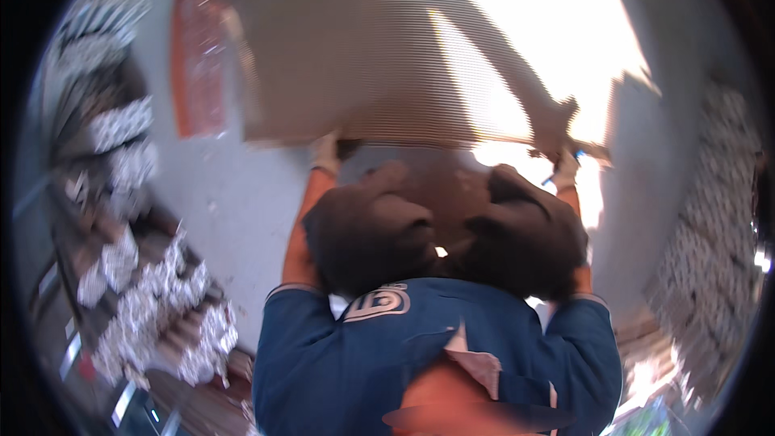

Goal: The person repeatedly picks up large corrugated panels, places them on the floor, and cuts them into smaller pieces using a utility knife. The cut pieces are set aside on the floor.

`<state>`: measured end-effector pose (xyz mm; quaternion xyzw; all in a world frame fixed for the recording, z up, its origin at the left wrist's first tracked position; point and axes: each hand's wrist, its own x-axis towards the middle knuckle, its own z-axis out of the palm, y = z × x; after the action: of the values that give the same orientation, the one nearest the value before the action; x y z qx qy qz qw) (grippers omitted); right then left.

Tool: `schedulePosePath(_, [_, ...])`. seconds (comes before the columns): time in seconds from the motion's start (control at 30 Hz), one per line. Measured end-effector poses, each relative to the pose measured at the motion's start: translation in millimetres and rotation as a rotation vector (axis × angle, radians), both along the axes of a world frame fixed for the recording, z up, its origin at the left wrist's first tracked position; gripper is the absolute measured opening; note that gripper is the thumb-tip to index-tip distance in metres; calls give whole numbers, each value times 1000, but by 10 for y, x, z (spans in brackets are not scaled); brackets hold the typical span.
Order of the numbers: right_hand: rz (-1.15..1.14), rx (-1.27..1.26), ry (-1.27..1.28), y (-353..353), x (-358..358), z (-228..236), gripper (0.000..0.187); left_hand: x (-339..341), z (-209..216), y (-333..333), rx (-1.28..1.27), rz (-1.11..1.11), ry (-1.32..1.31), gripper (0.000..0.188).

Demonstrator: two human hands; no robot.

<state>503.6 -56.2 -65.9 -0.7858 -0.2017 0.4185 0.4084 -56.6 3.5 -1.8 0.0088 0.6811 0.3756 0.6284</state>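
A large brown sheet with fine ribs, looking like corrugated cardboard [323, 56], lies in front of my knees. My left hand [325, 152], pale as if gloved, is closed on its near edge, left of the middle. Near the right corner of that same edge my right hand [567, 168] is closed too. A slim blue thing [580, 157] shows at the right hand, too blurred to name. The fingertips of both hands are partly hidden, and strong sunlight washes out the sheet's right half.
Left of the sheet lies a clear plastic piece with an orange edge [184, 73] on the grey floor [218, 226]. Bundles of whitish, crinkled material [161, 299] are piled along the left. A similar stack [710, 210] lines the right side.
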Motion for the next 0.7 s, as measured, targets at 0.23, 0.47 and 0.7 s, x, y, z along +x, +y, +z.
schedulePosePath(0.23, [-449,-71,200,172,-245,313,29,48,91,18,-36,125,-49,35])
schedulePosePath(0.47, [-495,-168,190,253,-361,526,26,6,75,25,-141,87,-29,42])
schedulePosePath(0.7, [-476,-177,151,206,-381,504,28,65,177,54,-138,110,29,46])
